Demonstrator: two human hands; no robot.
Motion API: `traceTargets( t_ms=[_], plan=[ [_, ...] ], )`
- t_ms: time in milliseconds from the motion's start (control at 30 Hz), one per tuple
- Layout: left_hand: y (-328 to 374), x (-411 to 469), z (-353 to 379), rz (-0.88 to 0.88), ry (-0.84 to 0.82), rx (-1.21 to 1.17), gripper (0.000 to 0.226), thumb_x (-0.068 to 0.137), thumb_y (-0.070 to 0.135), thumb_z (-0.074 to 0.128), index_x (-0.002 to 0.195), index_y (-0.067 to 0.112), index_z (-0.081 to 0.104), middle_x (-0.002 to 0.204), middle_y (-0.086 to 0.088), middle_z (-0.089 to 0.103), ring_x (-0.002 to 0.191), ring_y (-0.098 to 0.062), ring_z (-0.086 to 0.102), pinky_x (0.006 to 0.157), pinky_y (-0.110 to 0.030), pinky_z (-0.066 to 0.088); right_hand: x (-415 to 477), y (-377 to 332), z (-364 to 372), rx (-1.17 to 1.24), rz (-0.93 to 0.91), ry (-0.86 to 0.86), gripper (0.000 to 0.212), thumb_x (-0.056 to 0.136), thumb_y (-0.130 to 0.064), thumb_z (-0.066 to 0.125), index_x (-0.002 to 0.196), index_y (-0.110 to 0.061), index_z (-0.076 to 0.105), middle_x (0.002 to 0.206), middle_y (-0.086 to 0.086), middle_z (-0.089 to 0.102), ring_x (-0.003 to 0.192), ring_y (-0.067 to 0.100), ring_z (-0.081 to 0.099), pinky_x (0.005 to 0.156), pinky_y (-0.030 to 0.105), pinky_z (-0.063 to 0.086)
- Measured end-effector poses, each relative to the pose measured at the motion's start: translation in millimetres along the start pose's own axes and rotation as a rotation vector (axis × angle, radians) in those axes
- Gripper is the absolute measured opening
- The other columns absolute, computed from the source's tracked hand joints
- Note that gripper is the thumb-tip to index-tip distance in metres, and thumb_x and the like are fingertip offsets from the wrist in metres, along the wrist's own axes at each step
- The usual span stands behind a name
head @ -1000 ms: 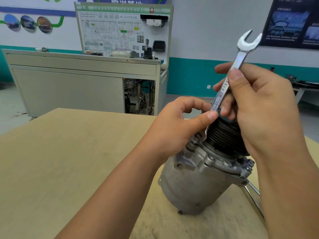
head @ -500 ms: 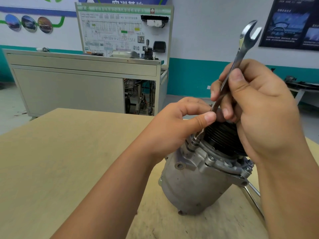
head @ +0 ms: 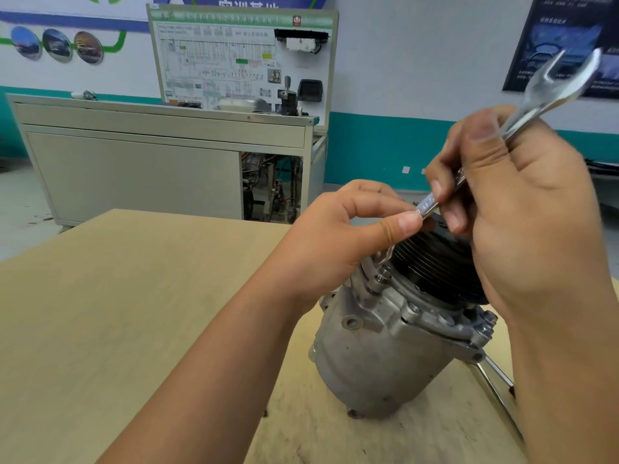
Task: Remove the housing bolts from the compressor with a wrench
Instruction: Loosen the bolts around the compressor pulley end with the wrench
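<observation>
A grey aluminium compressor [head: 371,360] with a black ribbed pulley [head: 432,262] stands tilted on the wooden table [head: 134,313]. A steel wrench [head: 522,122] slants up to the right, its open jaw blurred at the top. Its lower end sits at a housing bolt [head: 380,277] on the compressor's flange. My right hand [head: 522,209] grips the wrench's shaft. My left hand [head: 338,239] pinches the lower part of the shaft between thumb and forefinger, just above the bolt. Another bolt head [head: 487,324] shows on the flange at the right.
A second metal tool [head: 492,383] lies on the table behind the compressor's right side. Beyond the table stand a grey cabinet [head: 134,169] and a training board [head: 241,58] with a wiring diagram. A dark poster [head: 569,35] hangs at the upper right.
The wrench's upper end has swung to the right and now leans more. My right hand moved right with it, while my left hand stayed at the lower shaft.
</observation>
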State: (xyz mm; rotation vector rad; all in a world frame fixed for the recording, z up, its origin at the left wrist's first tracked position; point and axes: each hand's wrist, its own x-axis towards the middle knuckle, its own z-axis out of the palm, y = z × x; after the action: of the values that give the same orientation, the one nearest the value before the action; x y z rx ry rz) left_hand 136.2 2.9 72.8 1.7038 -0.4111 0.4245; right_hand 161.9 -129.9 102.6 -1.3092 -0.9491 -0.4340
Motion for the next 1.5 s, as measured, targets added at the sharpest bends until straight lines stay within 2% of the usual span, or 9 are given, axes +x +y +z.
traceTargets(
  t_ms=[133,433,600,667,833,967,1067,1233,1500],
  plan=[
    [1.1,-1.0,5.0,-0.023,-0.005,-0.031,0.017,0.065,0.035,0.066,0.077,0.026,0.075,0.094,0.011,0.058,0.092,0.004,0.057,0.087,-0.014,0.046,-0.4,0.1,-1.4,-0.045,0.003,0.008,0.026,0.097,-0.031,0.039,0.076,-0.018,0.047,0.054,-0.003,0.049,0.040,0.003,0.038,0.040,0.014,0.032],
    [0.3,-0.3,7.1,-0.054,0.014,-0.002,0.015,0.061,0.039,0.068,0.072,0.031,0.076,0.091,0.017,0.058,0.094,0.005,0.057,0.092,-0.023,0.044,0.0,2.9,-5.8,-0.055,0.052,-0.010,0.024,0.097,-0.030,0.036,0.082,-0.017,0.050,0.054,-0.003,0.052,0.039,0.002,0.039,0.040,0.013,0.034],
    [0.7,-0.5,8.0,-0.054,0.031,-0.041,0.014,0.059,0.036,0.069,0.069,0.028,0.075,0.093,0.010,0.057,0.083,0.004,0.059,0.072,-0.016,0.050,0.7,3.4,-8.4,-0.103,0.026,-0.027,0.026,0.099,-0.030,0.035,0.084,-0.019,0.053,0.056,-0.002,0.056,0.039,0.004,0.038,0.040,0.013,0.033],
    [1.0,-0.6,8.1,-0.054,0.034,-0.052,0.011,0.059,0.035,0.070,0.066,0.029,0.075,0.092,0.010,0.057,0.080,0.003,0.059,0.068,-0.019,0.049,1.2,3.6,-9.9,-0.109,0.026,-0.041,0.026,0.099,-0.030,0.035,0.085,-0.019,0.053,0.057,-0.001,0.058,0.037,0.005,0.038,0.040,0.012,0.032],
    [-1.0,0.2,8.5,-0.050,0.044,0.013,0.008,0.059,0.040,0.070,0.063,0.034,0.073,0.087,0.020,0.059,0.091,0.000,0.058,0.088,-0.032,0.044,1.7,3.0,-14.6,-0.088,0.092,-0.083,0.025,0.096,-0.036,0.038,0.085,-0.020,0.053,0.063,0.001,0.064,0.037,0.007,0.041,0.042,0.013,0.036],
    [-1.0,-0.1,7.7,-0.035,0.038,0.033,0.006,0.059,0.041,0.071,0.062,0.036,0.072,0.085,0.024,0.059,0.093,0.001,0.058,0.093,-0.035,0.044,2.3,0.4,-17.3,-0.075,0.100,-0.128,0.027,0.094,-0.037,0.040,0.076,-0.022,0.054,0.066,0.006,0.066,0.037,0.012,0.046,0.039,0.019,0.036],
    [-0.4,-0.2,7.6,-0.024,0.043,0.048,0.006,0.058,0.041,0.072,0.061,0.036,0.071,0.088,0.022,0.059,0.095,0.000,0.058,0.097,-0.040,0.045,3.1,-1.6,-19.7,-0.092,0.112,-0.160,0.031,0.086,-0.048,0.046,0.068,-0.027,0.059,0.067,0.017,0.063,0.036,0.018,0.049,0.037,0.021,0.037],
    [0.7,-1.1,10.4,0.000,0.051,0.048,0.007,0.059,0.040,0.074,0.059,0.036,0.068,0.099,0.007,0.061,0.106,-0.010,0.058,0.102,-0.051,0.043,4.4,-1.8,-23.8,-0.078,0.093,-0.134,0.017,0.083,-0.040,0.051,0.083,-0.023,0.050,0.068,0.005,0.067,0.038,0.017,0.058,0.036,0.022,0.044],
    [-2.1,-0.5,8.0,-0.031,0.033,0.044,0.009,0.060,0.041,0.072,0.068,0.038,0.073,0.094,0.021,0.059,0.101,0.000,0.057,0.100,-0.041,0.045,3.3,-1.3,-22.9,-0.077,0.094,-0.123,0.016,0.088,-0.039,0.049,0.078,-0.027,0.050,0.069,0.002,0.068,0.042,0.015,0.059,0.039,0.020,0.044]
  ],
)
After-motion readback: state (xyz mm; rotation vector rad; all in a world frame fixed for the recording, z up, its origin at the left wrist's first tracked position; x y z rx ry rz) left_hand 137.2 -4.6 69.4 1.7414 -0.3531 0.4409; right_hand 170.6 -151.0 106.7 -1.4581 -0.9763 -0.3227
